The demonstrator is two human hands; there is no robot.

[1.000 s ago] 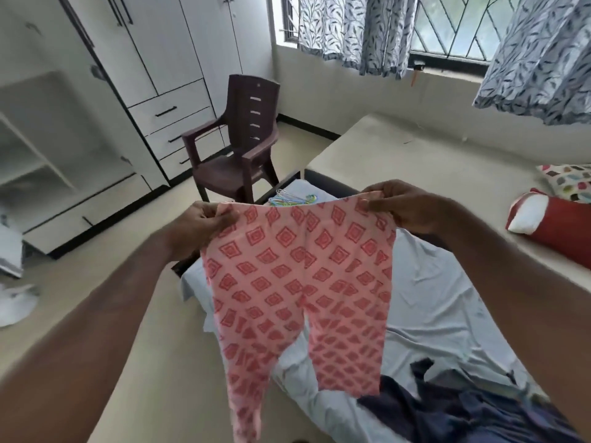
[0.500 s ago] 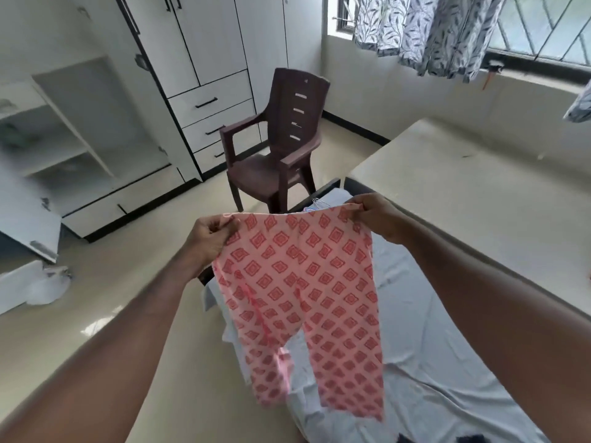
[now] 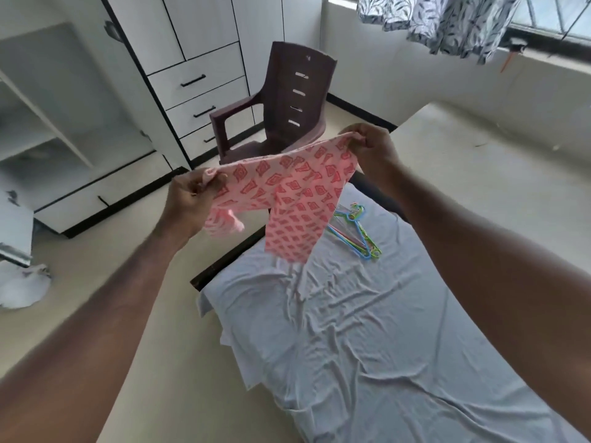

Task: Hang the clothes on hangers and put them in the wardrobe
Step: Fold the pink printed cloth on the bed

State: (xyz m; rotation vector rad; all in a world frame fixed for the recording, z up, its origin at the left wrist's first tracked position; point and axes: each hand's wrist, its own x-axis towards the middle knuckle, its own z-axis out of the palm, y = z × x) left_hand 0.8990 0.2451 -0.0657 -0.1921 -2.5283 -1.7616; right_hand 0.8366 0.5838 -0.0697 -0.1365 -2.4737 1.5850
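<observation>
Pink trousers with a red diamond print point(image 3: 289, 199) hang in the air above the foot of the bed. My left hand point(image 3: 188, 199) pinches one end of their waistband and my right hand point(image 3: 372, 148) pinches the other end, higher and further away. The legs are swung up and blurred, one bunched near my left wrist. Several plastic hangers point(image 3: 355, 233), blue, green and pink, lie in a pile on the white bedsheet point(image 3: 367, 330) just behind the trousers. The white wardrobe point(image 3: 73, 129) stands open at the left, its shelves bare.
A dark brown plastic chair point(image 3: 281, 116) stands between the bed and the wardrobe's drawers point(image 3: 198, 100). A white bag or cloth point(image 3: 22, 287) lies on the floor at the left. Patterned curtains point(image 3: 447, 24) hang at the window, top right.
The view has swung left and down the bed. The trousers have flipped from hanging straight to swinging up towards horizontal, uncovering the hangers. Both hands keep hold of the waistband.
</observation>
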